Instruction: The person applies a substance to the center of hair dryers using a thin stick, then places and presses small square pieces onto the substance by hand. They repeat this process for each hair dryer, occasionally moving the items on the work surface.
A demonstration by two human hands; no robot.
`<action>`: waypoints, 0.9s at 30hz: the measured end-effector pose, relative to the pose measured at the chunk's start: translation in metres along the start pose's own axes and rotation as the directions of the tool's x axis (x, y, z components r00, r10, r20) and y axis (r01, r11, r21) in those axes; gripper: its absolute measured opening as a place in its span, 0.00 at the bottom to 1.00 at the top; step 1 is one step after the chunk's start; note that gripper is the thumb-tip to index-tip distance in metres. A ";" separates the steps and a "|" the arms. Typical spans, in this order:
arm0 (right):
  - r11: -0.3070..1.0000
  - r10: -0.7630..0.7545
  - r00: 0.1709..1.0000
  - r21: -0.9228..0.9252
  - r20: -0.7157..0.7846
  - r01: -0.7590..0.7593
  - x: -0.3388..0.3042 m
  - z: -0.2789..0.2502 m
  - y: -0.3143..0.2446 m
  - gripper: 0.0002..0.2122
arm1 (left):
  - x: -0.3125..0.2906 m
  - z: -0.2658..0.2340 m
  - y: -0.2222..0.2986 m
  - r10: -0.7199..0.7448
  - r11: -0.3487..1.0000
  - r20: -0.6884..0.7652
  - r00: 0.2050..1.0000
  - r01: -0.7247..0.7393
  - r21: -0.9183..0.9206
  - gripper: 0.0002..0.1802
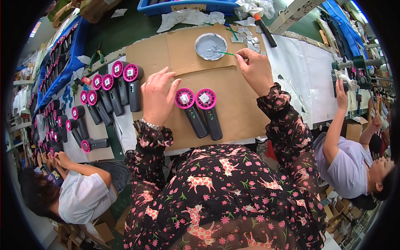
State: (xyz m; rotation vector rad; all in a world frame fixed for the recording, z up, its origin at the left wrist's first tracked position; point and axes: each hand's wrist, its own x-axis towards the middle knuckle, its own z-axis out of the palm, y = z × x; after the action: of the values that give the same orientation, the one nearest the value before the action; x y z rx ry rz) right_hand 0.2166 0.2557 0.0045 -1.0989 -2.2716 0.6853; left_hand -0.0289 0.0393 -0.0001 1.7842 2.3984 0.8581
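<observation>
- Pinching a thin green stick between thumb and fingertips of my right hand; its far tip reaches the round metal dish of grey paste.
- Left hand: fingers spread, palm down flat on the cardboard sheet, holding nothing, just left of two handheld fans.
- Left fan and right fan lie side by side before me, pink round heads away from me, dark handles toward me. Each head carries a small silvery square at its centre.
- Dish sits on a smaller cardboard piece, beyond the fans.
- Pile of small silvery squares lies just right of the dish, beyond my right hand.
- More fans of the same kind in rows to my left, well apart from the pair.
- Blue bin at the far edge; crumpled white cloth beside it.
- One person seated to my left, another to my right, each at their own work.
</observation>
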 end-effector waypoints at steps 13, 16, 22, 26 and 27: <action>0.946 -0.243 0.970 -0.222 -0.012 0.234 0.003 -0.019 -0.013 0.08 | -0.035 0.009 0.078 0.126 0.988 0.051 0.991 -0.121 -0.096 0.30; 0.968 -0.201 0.979 -0.151 0.025 0.202 0.001 -0.016 -0.015 0.08 | -0.036 0.011 0.078 0.129 0.990 0.050 0.990 -0.126 -0.059 0.31; 0.982 -0.172 0.985 -0.069 0.025 0.173 -0.006 -0.012 -0.032 0.08 | -0.037 0.009 0.079 0.138 0.990 0.038 0.990 -0.137 -0.045 0.29; 0.985 -0.160 0.987 -0.063 -0.033 0.158 -0.004 -0.014 -0.027 0.09 | -0.038 0.008 0.080 0.141 0.988 0.031 0.990 -0.139 -0.063 0.29; 0.987 -0.151 0.987 -0.064 -0.062 0.147 -0.003 -0.015 -0.024 0.09 | -0.038 0.008 0.080 0.141 0.988 0.031 0.989 -0.139 -0.063 0.29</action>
State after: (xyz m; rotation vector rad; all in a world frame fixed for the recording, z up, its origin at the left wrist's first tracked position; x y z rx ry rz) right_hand 0.2146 0.2434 0.0304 -0.9517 -2.3024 0.5168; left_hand 0.0570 0.0237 0.0175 1.9471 2.2222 0.8934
